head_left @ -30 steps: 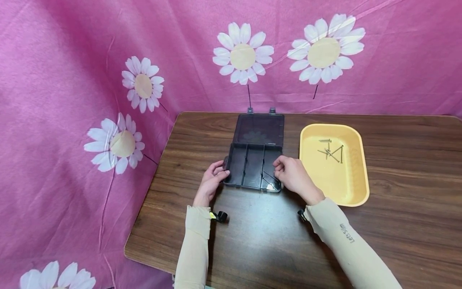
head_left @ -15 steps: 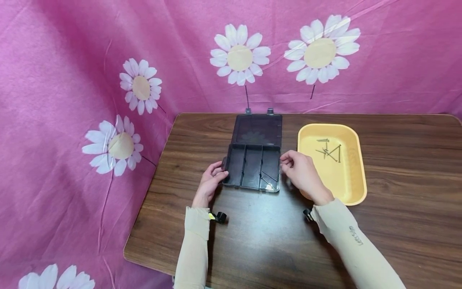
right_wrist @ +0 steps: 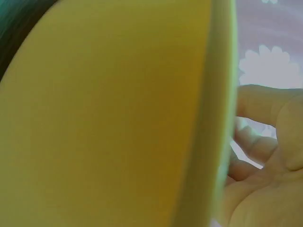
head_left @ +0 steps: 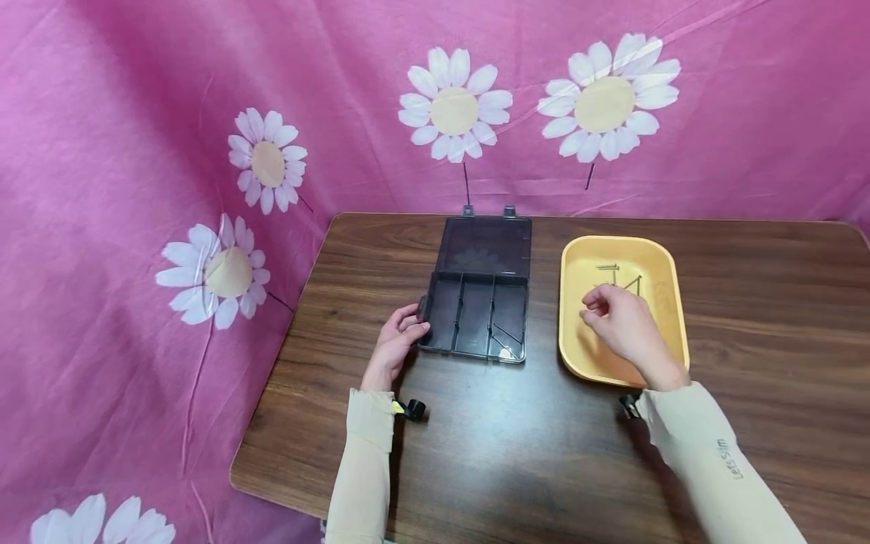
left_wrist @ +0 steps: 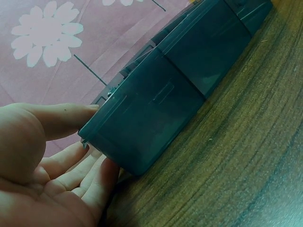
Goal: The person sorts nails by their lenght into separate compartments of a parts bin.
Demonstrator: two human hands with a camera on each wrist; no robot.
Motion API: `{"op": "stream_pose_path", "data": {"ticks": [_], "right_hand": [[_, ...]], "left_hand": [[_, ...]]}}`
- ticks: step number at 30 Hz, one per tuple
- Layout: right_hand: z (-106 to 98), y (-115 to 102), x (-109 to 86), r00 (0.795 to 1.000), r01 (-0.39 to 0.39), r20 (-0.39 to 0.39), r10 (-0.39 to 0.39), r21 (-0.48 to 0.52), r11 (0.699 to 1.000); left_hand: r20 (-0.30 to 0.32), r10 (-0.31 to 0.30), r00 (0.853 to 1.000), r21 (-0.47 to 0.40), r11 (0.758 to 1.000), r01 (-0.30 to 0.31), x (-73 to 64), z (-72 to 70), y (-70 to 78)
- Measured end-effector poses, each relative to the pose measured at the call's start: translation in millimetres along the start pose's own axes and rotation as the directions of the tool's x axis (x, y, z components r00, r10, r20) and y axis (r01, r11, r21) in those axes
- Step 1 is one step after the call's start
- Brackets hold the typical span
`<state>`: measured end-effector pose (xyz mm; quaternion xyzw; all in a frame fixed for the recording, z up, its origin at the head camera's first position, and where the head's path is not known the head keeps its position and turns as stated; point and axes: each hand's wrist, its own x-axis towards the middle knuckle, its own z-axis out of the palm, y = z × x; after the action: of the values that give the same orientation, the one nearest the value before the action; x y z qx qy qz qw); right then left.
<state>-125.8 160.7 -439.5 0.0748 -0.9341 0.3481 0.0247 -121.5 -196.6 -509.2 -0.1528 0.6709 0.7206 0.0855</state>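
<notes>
A dark see-through plastic organizer box (head_left: 443, 313) lies with its lid (head_left: 485, 243) folded back and three long compartments showing. My left hand (head_left: 396, 344) grips its left side; in the left wrist view the thumb lies at the rim and the fingers sit against the end wall. Two thin nail-like metal pins (head_left: 506, 333) lie in the right compartment. Over the yellow tray (head_left: 566, 332) hovers my right hand (head_left: 628, 325), fingers loosely bent with nothing seen between them. Several similar pins (head_left: 607, 267) lie in the tray, partly hidden by this hand.
Both box and tray stand on a brown wood-grain table (head_left: 476, 446), the tray to the right of the box. A pink cloth (head_left: 367, 151) with white flowers hangs behind and at the left. The tray wall (right_wrist: 118, 118) fills most of the right wrist view.
My right hand has moved from the box's right compartment rightward to over the tray. The left hand stays on the box, and the pins in the compartment lie as before.
</notes>
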Motion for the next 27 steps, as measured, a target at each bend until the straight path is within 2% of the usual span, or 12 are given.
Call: {"op": "stream_pose_path", "data": {"ticks": [7,14,20,27], "right_hand": [[-24.4,29.3,-2.5,0.997,0.051,0.058,-0.046,-0.079,0.996],[-42.4,42.9,6.2,0.989,0.087,0.129,-0.066,-0.168,0.982],[-42.6,53.2,16.5,0.983,0.093,0.171,-0.062,-0.182,0.979],[-36.4,58.3,23.4,0.957,0.162,0.268,-0.114,-0.164,0.973]], "left_hand": [[-0.009,-0.012,1.0,0.002,1.0,0.012,0.6,0.9,-0.1],[-0.013,-0.008,1.0,0.003,1.0,0.008,1.3,1.0,-0.9],[-0.018,-0.01,1.0,0.018,1.0,0.01,1.1,1.0,-1.0],[-0.018,-0.02,1.0,0.021,1.0,0.02,0.6,1.3,-0.7]]}}
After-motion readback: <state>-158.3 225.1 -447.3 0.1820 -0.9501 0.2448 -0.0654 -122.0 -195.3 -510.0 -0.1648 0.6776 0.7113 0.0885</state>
